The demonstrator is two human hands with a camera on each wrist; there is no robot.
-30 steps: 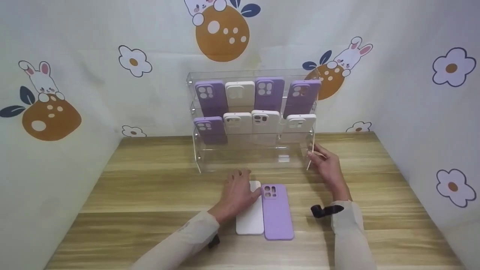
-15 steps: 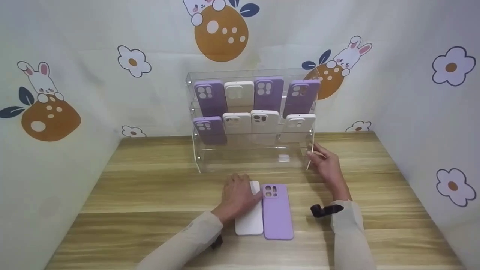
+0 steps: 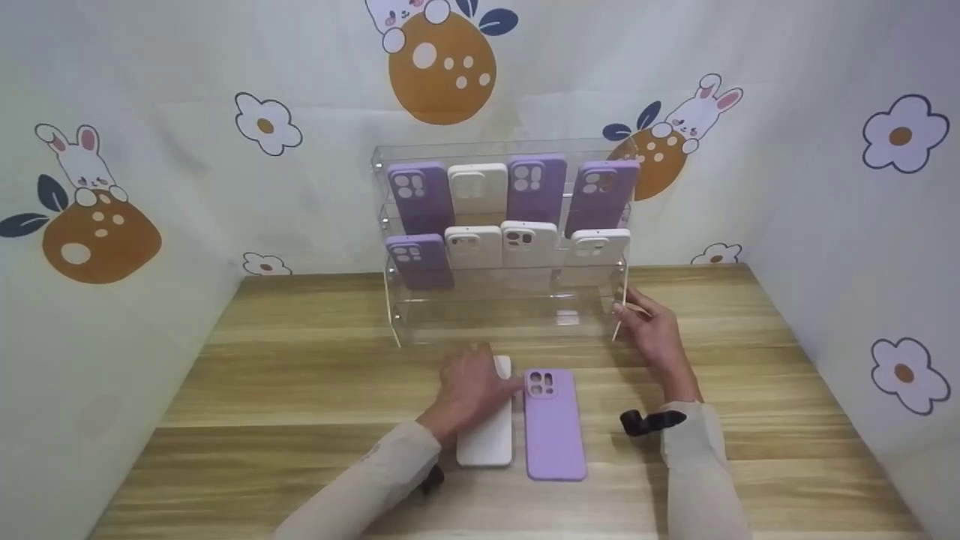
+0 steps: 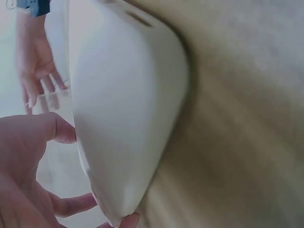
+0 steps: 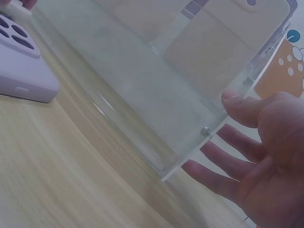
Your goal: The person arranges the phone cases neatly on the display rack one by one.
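Note:
My left hand (image 3: 466,386) lies over a white phone case (image 3: 487,442) on the table and covers its upper left part. In the left wrist view its thumb and fingertips hold the edge of the case (image 4: 118,95). Just right of it a purple phone case (image 3: 555,439) with camera cut-outs lies flat, a gap between the two. My right hand (image 3: 656,337) grips the right side panel of a clear acrylic display rack (image 3: 480,321). The right wrist view has the thumb on the panel's edge and the fingers (image 5: 237,156) on its outer side.
Purple and white phone cases lean in two rows on the rack's upper tiers, among them a purple case (image 3: 420,191) and a white case (image 3: 596,246). The wooden table (image 3: 300,390) meets patterned cloth walls (image 3: 315,195) at the back and sides.
The white case has slid left, away from the purple case, with my left hand on it. My right hand stays at the rack's side.

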